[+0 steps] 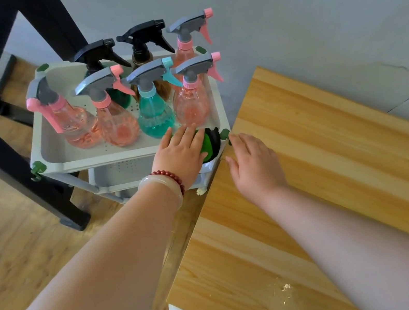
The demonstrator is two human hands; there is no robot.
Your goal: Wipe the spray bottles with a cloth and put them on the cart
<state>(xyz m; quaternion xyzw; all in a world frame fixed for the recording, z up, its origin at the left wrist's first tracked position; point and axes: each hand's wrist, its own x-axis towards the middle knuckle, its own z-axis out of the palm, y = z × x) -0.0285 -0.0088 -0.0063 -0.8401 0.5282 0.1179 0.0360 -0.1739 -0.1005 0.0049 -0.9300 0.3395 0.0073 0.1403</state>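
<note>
Head view: seven spray bottles point(155, 117) stand in the top tray of the cart point(116, 157): four pink, one teal, and two black-headed along the back edge. The left hand point(181, 153) lies over a green-and-black thing point(209, 144) at the tray's front right corner, fingers straight and close together. The right hand point(254, 163) rests flat on the desk point(335, 159) at its left edge, fingers relaxed.

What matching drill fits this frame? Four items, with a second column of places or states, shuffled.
1. teal bottle
2. leftmost pink bottle
3. left hand
4. right hand

A. flat on the wooden table
B. spray head faces left
C. front row, third from left
D. on a green object at the cart front right corner

Pairs: 1-C, 2-B, 3-D, 4-A
</note>
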